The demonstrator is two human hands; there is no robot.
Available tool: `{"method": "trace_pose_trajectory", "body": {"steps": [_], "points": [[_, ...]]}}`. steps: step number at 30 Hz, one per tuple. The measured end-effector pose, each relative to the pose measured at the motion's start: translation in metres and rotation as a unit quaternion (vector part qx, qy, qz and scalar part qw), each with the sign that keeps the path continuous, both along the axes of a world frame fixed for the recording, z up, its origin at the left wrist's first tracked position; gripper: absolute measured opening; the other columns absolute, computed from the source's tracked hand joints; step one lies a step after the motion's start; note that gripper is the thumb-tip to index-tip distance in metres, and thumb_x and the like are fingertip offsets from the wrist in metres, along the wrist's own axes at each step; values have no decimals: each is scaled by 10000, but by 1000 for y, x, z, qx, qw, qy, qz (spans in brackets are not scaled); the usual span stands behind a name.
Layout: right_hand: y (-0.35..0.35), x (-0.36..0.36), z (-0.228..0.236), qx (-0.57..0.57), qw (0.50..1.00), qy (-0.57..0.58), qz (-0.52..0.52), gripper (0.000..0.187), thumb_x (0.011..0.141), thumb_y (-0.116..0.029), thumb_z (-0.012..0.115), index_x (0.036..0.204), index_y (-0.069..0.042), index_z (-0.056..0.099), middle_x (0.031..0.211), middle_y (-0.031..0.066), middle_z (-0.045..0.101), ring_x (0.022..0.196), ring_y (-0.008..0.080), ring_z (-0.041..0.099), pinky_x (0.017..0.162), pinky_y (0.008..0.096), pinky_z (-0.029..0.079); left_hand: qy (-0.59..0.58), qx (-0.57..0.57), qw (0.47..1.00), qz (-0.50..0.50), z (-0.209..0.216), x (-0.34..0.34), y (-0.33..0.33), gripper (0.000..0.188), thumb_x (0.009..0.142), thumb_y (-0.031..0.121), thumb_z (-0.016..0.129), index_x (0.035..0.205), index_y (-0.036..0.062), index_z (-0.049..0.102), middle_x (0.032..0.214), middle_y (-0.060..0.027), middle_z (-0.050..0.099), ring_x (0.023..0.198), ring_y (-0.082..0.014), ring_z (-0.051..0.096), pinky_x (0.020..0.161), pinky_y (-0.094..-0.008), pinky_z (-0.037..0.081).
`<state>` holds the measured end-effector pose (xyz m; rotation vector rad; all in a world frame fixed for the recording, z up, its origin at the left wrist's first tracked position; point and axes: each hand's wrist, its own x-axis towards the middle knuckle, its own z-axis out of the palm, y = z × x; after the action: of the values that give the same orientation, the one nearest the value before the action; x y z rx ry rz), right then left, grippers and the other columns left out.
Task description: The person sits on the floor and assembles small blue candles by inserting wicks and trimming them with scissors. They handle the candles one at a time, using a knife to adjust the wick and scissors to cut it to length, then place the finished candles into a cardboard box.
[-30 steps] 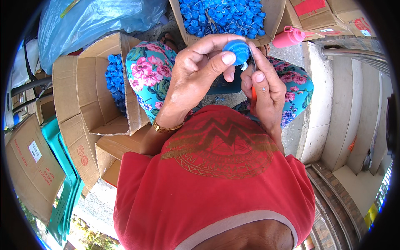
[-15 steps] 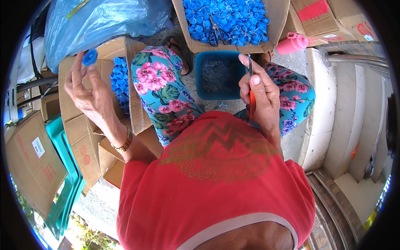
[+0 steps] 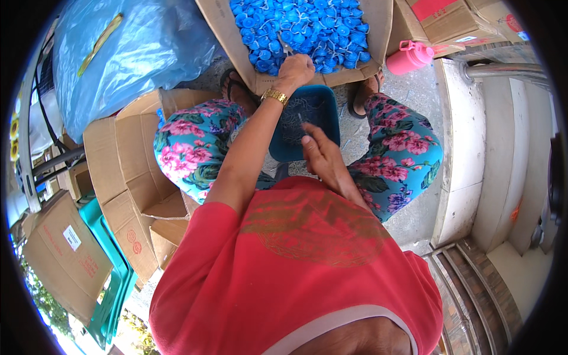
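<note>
My left hand [image 3: 297, 68] reaches over the near edge of a cardboard box [image 3: 228, 36] full of blue plastic pieces [image 3: 322, 36] with pale strings. Its fingers look curled among the pieces, and what they hold is hidden. A scissors-like metal tool [image 3: 284, 44] lies just beyond that hand. Closer to me, my right hand [image 3: 322, 152] is closed on a narrow-bladed hand tool [image 3: 300, 118]. The blade points away over a dark teal basin [image 3: 331, 118], which has pale string scraps [image 3: 290, 125] inside. The tool's handle is hidden in my palm.
On the left stand an opened cardboard box [image 3: 109, 151] and a blue plastic bag [image 3: 148, 56]. A pink bottle [image 3: 410, 58] stands at the right beside more cartons [image 3: 455, 23]. Pale steps [image 3: 458, 154] rise along the right. My legs flank the basin.
My left hand has moved from the left carton to the far box, and the blue piece it held is no longer visible. My right hand has lowered leftward over the basin, still holding the tool.
</note>
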<state>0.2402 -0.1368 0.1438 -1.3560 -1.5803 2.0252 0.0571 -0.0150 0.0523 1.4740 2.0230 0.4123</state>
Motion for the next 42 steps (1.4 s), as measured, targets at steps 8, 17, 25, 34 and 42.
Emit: {"method": "trace_pose_trajectory", "body": {"steps": [8, 17, 25, 34, 42], "points": [[3, -3, -6, 91, 993, -50, 57, 380, 933, -250, 447, 1204, 12, 495, 970, 291, 611, 948, 446, 581, 794, 458, 460, 136, -34, 988, -70, -62, 21, 34, 289, 788, 275, 658, 1015, 98, 670, 986, -177, 660, 934, -340, 623, 838, -433, 482], [5, 3, -10, -22, 991, 87, -95, 414, 950, -311, 455, 1241, -18, 483, 780, 147, 599, 661, 239, 589, 612, 335, 462, -408, -30, 899, 158, 24, -10, 1, 257, 878, 122, 553, 1131, 90, 591, 966, -71, 634, 841, -204, 644, 854, -385, 467], [24, 15, 62, -161, 874, 432, -151, 571, 947, -421, 437, 1376, -59, 336, 656, 32, 415, 489, 101, 392, 468, 242, 339, -666, 43, 745, -2, 163, -6, -65, 246, 905, 169, 566, 1086, 4, 560, 960, -64, 584, 827, -132, 551, 791, -277, 447], [22, 18, 79, -178, 850, 490, -74, 557, 943, -415, 460, 1383, -108, 312, 669, 34, 447, 496, 98, 407, 464, 237, 332, -505, 98, 855, -63, 215, 19, -101, 249, 868, 117, 628, 1092, 25, 572, 1029, -35, 593, 905, -94, 527, 809, -250, 432], [21, 17, 79, -160, 857, 484, -81, 513, 957, -372, 456, 1384, -115, 335, 680, 37, 455, 496, 101, 401, 464, 227, 336, -479, 106, 869, -65, 225, 19, -117, 385, 836, 124, 632, 1199, 47, 528, 1090, -67, 573, 845, -108, 517, 715, -240, 451]]}}
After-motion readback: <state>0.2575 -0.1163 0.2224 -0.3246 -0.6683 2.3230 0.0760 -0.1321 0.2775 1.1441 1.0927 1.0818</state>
